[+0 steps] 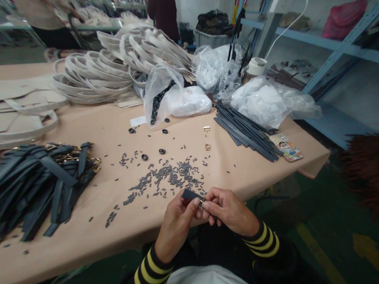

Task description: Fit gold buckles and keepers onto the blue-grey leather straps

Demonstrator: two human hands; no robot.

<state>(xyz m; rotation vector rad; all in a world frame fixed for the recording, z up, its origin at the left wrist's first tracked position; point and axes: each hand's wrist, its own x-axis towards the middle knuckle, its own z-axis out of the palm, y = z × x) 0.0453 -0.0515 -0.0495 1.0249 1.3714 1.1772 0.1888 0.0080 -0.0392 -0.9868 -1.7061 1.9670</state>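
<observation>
At the table's near edge, my left hand (179, 217) pinches a dark grey leather strap (190, 195) between thumb and fingers. My right hand (228, 208) is closed at the strap's right end, on a small shiny metal buckle (201, 203), mostly covered by the fingertips. Just beyond both hands lie many small dark oblong pieces (176, 173), scattered over the brown table covering. Farther back are two loose gold buckles, one (207, 129) above the other (207, 147). A pile of dark straps with gold hardware (34, 183) lies to the left.
Flat dark strips (245, 130) and a cartoon-patterned phone-like item (288, 148) lie at the right. Cream strap bundles (96, 77) and plastic bags (192, 102) stand along the back. Blue shelving (332, 48) rises on the right. Two people (162, 10) are beyond the table.
</observation>
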